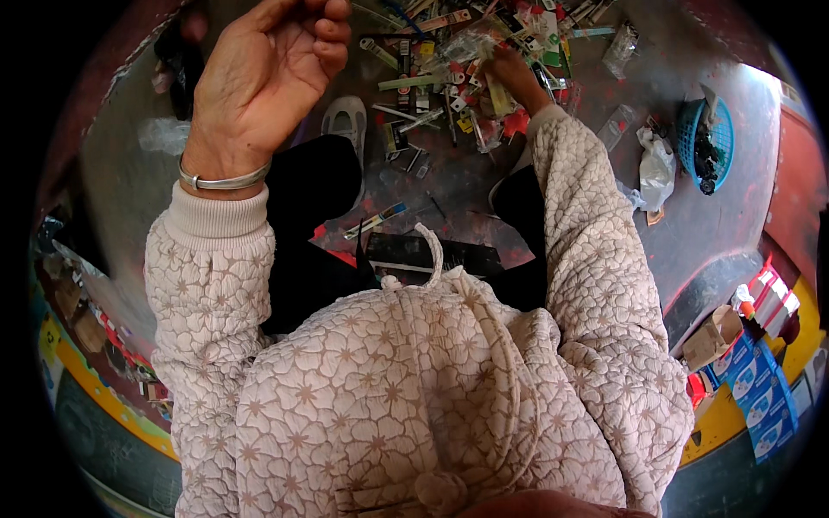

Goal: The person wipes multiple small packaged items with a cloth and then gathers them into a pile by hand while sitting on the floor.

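Note:
My left hand (275,73) is raised at the upper left, palm toward me, with a silver bangle (226,179) at the wrist. Its fingers curl in toward the thumb. The upper fingers and thumb tip are cut off by the top edge, so anything pinched there is out of sight. Farther down, my right hand (514,76) reaches into a loose pile of small packaged goods (419,82) on the floor. Clear wrappers (471,45) and a yellowish clear packet (498,97) lie against it. Its fingertips are lost among them.
At the right stands a blue plastic basket (710,142) with dark items inside, beside a crumpled white plastic bag (656,168). A flat colourful packet (376,221) lies between my legs. Cardboard boxes (712,338) and a blue printed carton (762,401) sit lower right.

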### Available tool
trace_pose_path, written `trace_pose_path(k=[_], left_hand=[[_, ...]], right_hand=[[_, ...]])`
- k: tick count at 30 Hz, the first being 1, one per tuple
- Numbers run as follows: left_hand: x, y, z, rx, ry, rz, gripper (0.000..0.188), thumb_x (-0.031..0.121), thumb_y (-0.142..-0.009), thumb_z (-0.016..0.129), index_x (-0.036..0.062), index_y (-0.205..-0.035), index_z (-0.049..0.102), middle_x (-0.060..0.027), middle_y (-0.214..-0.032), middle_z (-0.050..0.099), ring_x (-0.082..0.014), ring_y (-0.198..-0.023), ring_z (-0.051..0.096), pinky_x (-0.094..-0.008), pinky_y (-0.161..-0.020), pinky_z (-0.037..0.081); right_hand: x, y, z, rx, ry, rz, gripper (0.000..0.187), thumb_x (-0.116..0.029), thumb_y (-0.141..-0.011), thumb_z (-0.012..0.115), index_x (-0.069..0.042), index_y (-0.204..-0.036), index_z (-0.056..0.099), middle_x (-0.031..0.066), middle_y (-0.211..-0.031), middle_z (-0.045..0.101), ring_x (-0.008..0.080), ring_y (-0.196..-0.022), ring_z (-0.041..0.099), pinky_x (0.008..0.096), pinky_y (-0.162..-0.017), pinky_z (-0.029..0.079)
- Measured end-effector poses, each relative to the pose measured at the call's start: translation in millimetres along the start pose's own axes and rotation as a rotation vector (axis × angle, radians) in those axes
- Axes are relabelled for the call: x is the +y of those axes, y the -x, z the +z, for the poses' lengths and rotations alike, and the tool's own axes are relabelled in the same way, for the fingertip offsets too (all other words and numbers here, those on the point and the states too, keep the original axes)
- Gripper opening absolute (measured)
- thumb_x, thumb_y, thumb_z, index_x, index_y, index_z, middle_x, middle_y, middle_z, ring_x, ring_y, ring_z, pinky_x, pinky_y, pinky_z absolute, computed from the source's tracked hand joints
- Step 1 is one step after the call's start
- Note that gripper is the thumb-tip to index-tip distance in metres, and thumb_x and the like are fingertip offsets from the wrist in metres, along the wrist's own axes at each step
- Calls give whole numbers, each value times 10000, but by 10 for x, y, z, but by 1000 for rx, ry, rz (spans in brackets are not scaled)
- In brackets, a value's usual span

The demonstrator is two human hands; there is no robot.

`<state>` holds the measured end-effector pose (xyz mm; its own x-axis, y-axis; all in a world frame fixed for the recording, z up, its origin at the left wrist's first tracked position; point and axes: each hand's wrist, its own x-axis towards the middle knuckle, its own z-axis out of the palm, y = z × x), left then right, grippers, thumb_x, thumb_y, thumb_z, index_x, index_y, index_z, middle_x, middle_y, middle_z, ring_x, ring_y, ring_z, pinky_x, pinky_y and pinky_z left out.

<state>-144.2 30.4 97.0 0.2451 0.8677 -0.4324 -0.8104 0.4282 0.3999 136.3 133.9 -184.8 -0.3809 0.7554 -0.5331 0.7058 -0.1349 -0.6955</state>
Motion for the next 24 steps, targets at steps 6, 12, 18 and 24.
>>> trace_pose_path(k=[6,12,18,24], left_hand=[[-26,17,6,2,19,-37,149,148,-922,402,28,-866,471,-62,-815,461,-129,-715,439,-225,-610,404],[-13,63,-74,107,12,11,157,155,-916,415,21,-860,475,-73,-832,479,-124,-700,444,-215,-594,402],[-26,10,-14,84,-29,-6,135,136,-921,406,22,-875,461,-70,-838,444,-118,-707,423,-210,-596,394],[-63,-16,-54,56,-60,-48,124,134,-916,415,21,-884,456,-69,-847,445,-117,-724,423,-211,-611,394]], right_hand=[[-250,-420,959,-68,504,-561,281,-202,-780,598,31,-937,601,218,-835,600,337,-706,584,414,-641,483],[-83,-169,1349,14,421,-59,398,-380,-811,557,-21,-973,614,220,-857,600,365,-812,585,465,-693,472],[40,-131,1097,86,238,-108,376,-333,-803,543,-66,-1065,581,216,-970,605,359,-910,581,462,-767,457],[11,-95,1193,-114,463,-108,449,-379,-765,582,-59,-1080,578,208,-976,609,357,-912,584,448,-780,457]])
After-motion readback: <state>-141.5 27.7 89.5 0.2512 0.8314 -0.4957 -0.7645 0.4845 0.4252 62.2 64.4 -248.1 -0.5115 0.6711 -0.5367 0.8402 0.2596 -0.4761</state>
